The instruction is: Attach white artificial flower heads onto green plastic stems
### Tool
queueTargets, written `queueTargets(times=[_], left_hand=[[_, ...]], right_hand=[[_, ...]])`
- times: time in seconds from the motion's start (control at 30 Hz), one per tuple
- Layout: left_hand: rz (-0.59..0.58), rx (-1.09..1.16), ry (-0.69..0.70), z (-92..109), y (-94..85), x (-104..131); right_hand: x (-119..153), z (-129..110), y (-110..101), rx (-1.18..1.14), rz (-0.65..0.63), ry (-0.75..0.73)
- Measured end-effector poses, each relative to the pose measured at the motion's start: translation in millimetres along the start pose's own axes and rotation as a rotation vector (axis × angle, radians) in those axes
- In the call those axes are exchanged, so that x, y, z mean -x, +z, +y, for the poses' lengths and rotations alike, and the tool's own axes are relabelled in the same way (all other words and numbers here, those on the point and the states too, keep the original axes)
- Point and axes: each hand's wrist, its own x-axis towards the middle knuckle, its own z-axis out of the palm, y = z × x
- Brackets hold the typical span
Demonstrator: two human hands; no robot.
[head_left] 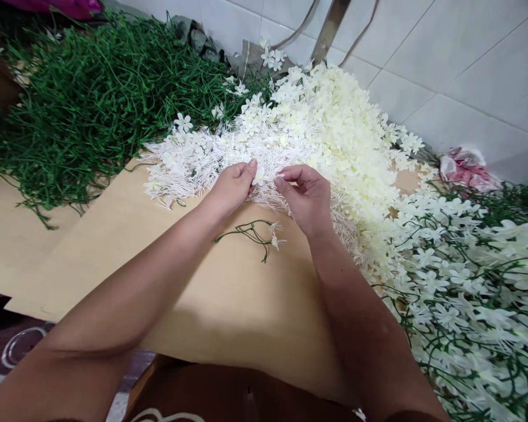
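Observation:
Between my two hands is a small white artificial flower (pixel 259 176). My left hand (pixel 235 183) is closed on it, thumb and fingertips pinched together. My right hand (pixel 305 190) pinches at the flower's right side, where a thin white piece shows at the fingertips; its exact shape is too small to tell. Behind both hands spreads a heap of white stamen pieces (pixel 189 167), running into a pile of cream-white petals (pixel 347 123). On the board below my hands lies a green plastic stem (pixel 250 230) with white tips.
A large heap of green stems (pixel 110 88) covers the back left. Flowers on green stems (pixel 457 293) are piled at the right. A pink-and-white plastic bag (pixel 466 169) sits by the tiled wall (pixel 449 64). The tan board (pixel 229 299) has its front edge near my body.

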Motion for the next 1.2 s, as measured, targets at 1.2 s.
queueTargets(times=[1.2], left_hand=[[0.006,-0.289,0.329,-12.2,-1.5,-1.3]], right_hand=[[0.6,8.0,-3.2,-0.195,0.019,0.302]])
